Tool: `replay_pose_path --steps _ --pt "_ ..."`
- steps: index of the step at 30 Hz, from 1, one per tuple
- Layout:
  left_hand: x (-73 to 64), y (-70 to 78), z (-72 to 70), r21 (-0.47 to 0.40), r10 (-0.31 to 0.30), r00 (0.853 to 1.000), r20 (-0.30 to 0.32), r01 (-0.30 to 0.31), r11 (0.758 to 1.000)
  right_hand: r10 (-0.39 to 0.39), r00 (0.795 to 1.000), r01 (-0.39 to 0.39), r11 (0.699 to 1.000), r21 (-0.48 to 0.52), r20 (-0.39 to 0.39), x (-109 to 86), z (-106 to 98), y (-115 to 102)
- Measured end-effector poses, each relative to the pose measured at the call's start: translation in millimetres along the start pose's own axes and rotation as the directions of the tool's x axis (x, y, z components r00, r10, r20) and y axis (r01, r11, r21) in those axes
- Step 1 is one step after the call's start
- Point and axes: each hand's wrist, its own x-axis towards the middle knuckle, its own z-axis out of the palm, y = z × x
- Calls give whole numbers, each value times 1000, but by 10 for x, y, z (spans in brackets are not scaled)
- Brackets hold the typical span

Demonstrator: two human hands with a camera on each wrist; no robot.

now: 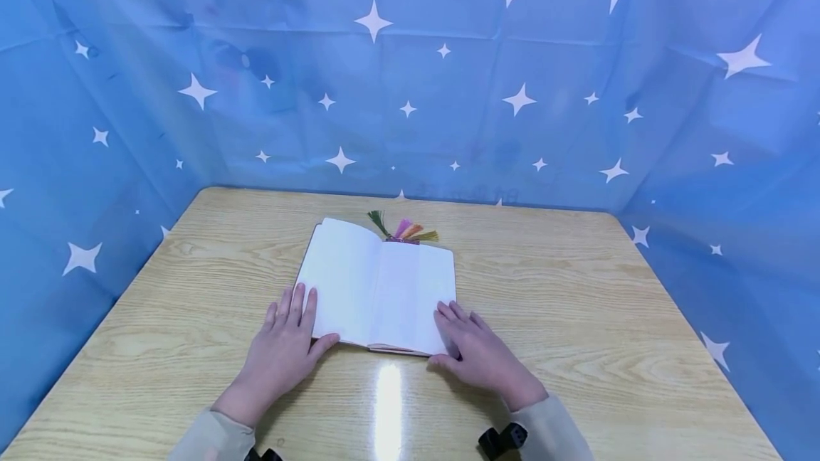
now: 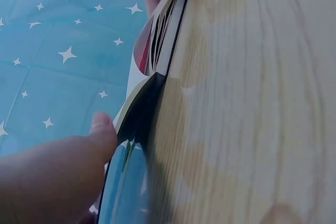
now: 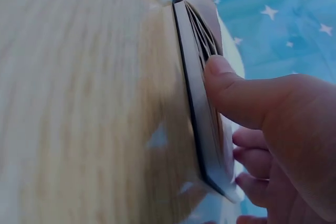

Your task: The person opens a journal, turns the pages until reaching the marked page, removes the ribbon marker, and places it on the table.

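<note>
An open book [image 1: 403, 304] with blank white pages lies on the wooden table, both hands at its sides. Straight fingers of my left hand [image 1: 278, 354] rest on the left page's outer edge, the thumb along its near edge. In the left wrist view that half of the book [image 2: 137, 106] slants up, dark beneath. My right hand [image 1: 477, 354] lies over the right page's lower outer corner with fingers slightly bent. Its thumb [image 3: 231, 85] touches the page edges in the right wrist view, where the thicker stack of leaves shows. Colourful tassels [image 1: 410, 231] stick out past the book's far edge.
The light wood table [image 1: 564, 290] spreads around the book on all sides. Blue cloth [image 1: 435, 112] with white stars hangs behind it and along both sides. A bright light reflection lies on the tabletop in front of the book.
</note>
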Motion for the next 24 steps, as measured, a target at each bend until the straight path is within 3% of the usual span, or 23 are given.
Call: replay_pose_path --steps 11,24 --pt "-8 -35 40 -35 10 999 42 -9 999 -33 999 33 997 -74 12 -36 42 -6" --pt "12 -23 69 -89 12 998 60 -6 996 -79 996 77 995 -62 -33 12 24 -67"
